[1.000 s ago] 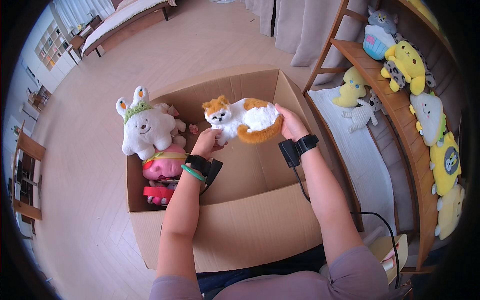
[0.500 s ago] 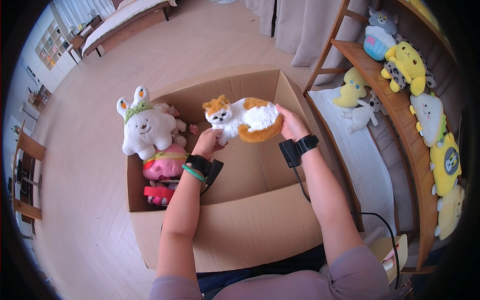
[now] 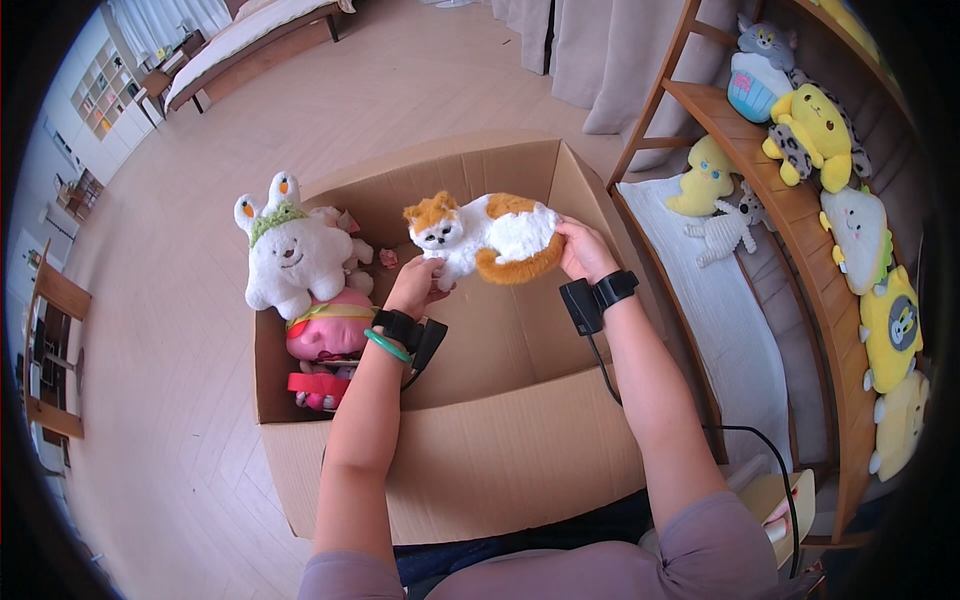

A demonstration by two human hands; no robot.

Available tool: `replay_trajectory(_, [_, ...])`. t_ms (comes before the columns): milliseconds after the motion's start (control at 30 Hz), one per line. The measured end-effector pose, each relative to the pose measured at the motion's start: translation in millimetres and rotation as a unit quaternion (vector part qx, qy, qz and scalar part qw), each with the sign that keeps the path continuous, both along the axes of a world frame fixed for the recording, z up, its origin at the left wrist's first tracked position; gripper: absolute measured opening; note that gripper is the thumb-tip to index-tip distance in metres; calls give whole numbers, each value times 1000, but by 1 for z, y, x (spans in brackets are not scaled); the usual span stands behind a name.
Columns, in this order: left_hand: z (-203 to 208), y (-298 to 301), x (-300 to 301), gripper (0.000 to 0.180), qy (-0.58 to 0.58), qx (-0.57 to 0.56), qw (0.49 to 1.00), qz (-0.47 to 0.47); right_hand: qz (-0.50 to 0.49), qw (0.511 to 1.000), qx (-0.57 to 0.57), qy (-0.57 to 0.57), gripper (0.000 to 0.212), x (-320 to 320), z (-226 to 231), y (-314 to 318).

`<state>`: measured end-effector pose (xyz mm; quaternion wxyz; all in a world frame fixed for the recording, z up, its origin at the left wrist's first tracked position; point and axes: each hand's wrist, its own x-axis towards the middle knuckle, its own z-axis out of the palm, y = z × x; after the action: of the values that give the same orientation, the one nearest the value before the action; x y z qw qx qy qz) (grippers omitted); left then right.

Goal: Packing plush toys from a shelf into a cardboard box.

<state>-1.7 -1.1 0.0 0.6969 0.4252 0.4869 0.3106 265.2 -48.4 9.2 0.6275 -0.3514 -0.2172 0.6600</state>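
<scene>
Between my hands a lying toy cat (image 3: 500, 237), white with orange patches and an orange tail, is held over a large cardboard box (image 3: 480, 465). My left hand (image 3: 418, 285) is closed on its front end, below the head, with the fingertips partly hidden by the fur. At the rump end my right hand (image 3: 585, 250) grips it, thumb on top and the other fingers out of sight beneath. Along the box's left side sit a white plush toy (image 3: 292, 262) with a green headpiece, a pink plush (image 3: 330, 330) and a red item (image 3: 318, 384).
To the right stands a wooden shelf (image 3: 735, 130) holding several plush toys, among them a yellow one (image 3: 822, 135) and a sandwich-shaped one (image 3: 858, 235). A striped plush (image 3: 722, 235) lies on the white mat (image 3: 730, 330) below. A black cable (image 3: 765, 435) runs near my right arm.
My right hand's grip on the toy cat's rump has shifted very slightly. Otherwise the cat, my left hand and the box look the same.
</scene>
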Motion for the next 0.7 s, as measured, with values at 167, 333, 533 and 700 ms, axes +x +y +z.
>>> replay_trajectory(167, [1, 0, 1, 15, 4, -9, 1000, 4, -3, 1000, 3, 12, 39, 0, 0, 1])
replay_trajectory(333, [1, 1, 1, 15, 3, -1, 1000, 9, 2, 1000, -1, -16, 39, -1, 1, -1])
replay_trajectory(533, [2, 0, 1, 15, 0, -2, 1000, 19, 2, 994, -40, -103, 37, -3, 4, -5])
replay_trajectory(700, [1, 1, -1, 16, -3, -4, 1000, 19, -1, 989, -65, -133, 40, -7, 12, -7])
